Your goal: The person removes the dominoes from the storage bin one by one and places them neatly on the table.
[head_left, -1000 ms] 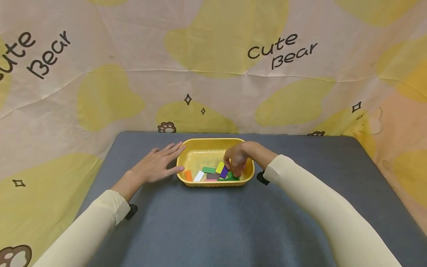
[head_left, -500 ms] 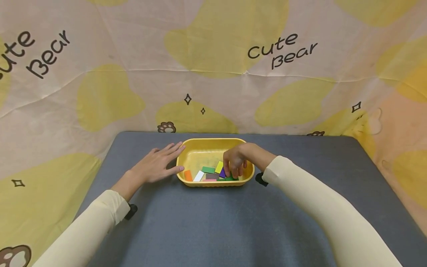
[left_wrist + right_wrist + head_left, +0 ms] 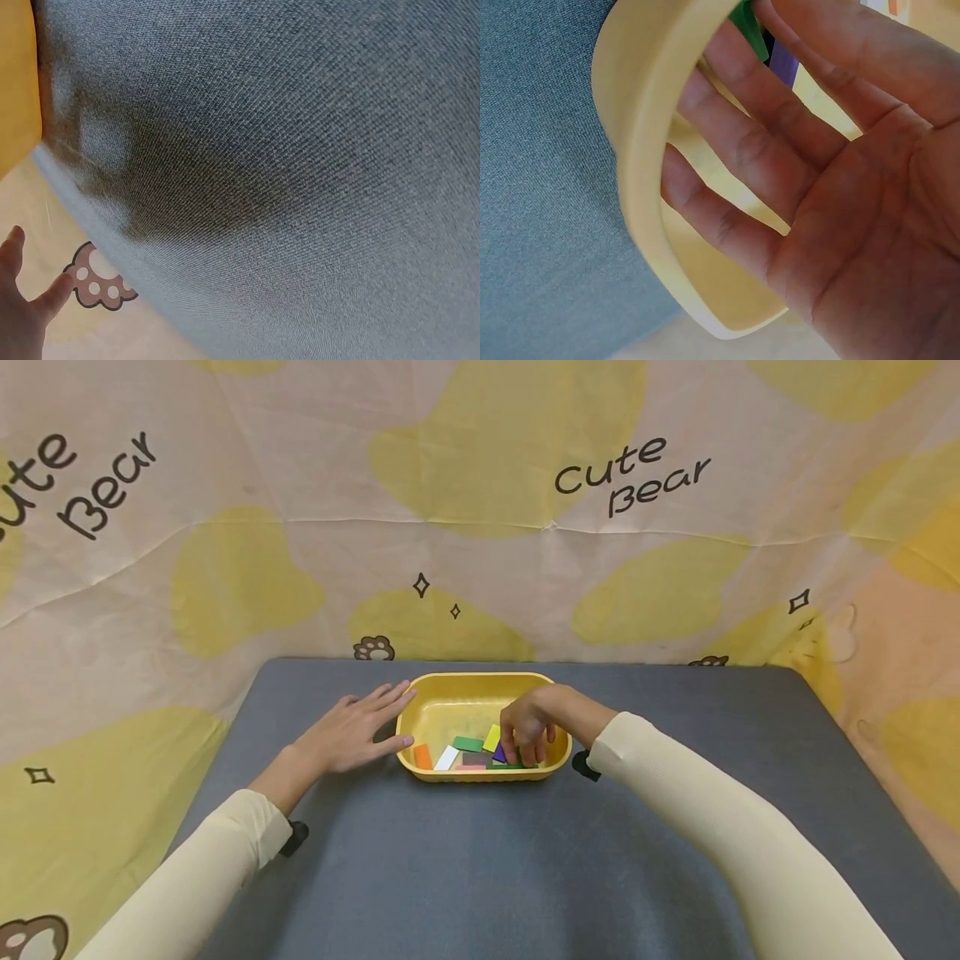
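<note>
A yellow tray (image 3: 480, 775) holds several small coloured blocks. My left hand (image 3: 352, 731) lies with spread, straight fingers at the tray's left rim, fingertips touching it; the left wrist view catches only part of that hand (image 3: 26, 300). My right hand (image 3: 534, 727) reaches down inside the tray's right part, thumb and fingers around a green block (image 3: 751, 30). Its fingertips are partly hidden behind the rim in the right wrist view. A purple block (image 3: 498, 750) sits beside the thumb, with a yellow block (image 3: 491, 737) behind it.
Left of the right hand lie an orange block (image 3: 423, 757), a white block (image 3: 446, 757), another green block (image 3: 468, 744), a grey block (image 3: 477, 758) and a pink block (image 3: 471, 767). The tray stands on a blue-grey table (image 3: 465, 860), before a printed cloth backdrop (image 3: 480, 560).
My right hand has shifted slightly left and lower among the blocks, covering more of the purple and green ones. The left hand keeps its place at the rim.
</note>
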`<state>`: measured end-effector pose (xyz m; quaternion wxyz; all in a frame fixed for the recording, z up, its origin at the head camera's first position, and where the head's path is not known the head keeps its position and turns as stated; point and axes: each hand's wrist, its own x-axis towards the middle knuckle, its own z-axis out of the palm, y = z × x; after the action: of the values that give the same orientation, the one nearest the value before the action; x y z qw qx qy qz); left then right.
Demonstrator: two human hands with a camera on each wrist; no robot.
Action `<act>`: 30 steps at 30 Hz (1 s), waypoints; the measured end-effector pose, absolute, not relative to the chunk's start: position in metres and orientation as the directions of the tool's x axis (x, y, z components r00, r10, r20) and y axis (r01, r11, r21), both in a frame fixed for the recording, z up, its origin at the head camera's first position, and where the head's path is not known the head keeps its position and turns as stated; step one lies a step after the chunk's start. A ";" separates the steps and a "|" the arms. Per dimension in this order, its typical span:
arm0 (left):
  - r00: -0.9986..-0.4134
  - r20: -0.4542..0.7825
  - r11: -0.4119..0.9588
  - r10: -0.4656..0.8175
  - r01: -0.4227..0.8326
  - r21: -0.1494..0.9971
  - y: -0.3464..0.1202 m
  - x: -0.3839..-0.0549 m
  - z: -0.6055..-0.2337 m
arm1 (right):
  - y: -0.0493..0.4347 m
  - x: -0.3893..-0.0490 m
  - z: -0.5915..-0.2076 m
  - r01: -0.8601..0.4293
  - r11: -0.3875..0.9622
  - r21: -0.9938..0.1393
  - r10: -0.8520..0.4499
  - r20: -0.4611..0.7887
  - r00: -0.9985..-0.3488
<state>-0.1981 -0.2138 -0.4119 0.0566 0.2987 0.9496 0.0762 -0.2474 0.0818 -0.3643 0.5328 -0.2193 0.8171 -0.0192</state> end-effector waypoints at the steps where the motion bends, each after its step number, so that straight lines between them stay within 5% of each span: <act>1: -0.816 -0.065 0.811 0.575 0.557 0.180 -0.214 -0.198 -0.412 | 0.082 -0.247 -0.365 -0.339 0.902 -0.267 -0.381 -0.863 -0.333; 12: -0.814 -0.065 0.809 0.577 0.559 0.182 -0.214 -0.200 -0.413 | 0.079 -0.248 -0.364 -0.369 0.883 -0.290 -0.410 -0.861 -0.303; 30: -0.810 -0.058 0.805 0.584 0.568 0.172 -0.213 -0.200 -0.413 | 0.072 -0.241 -0.369 -0.413 0.877 -0.245 -0.412 -0.825 -0.387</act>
<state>-0.1995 -0.2135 -0.4131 0.0539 0.3037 0.9484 0.0735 -0.2414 0.0716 -0.3693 0.4950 -0.2476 0.8329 0.0002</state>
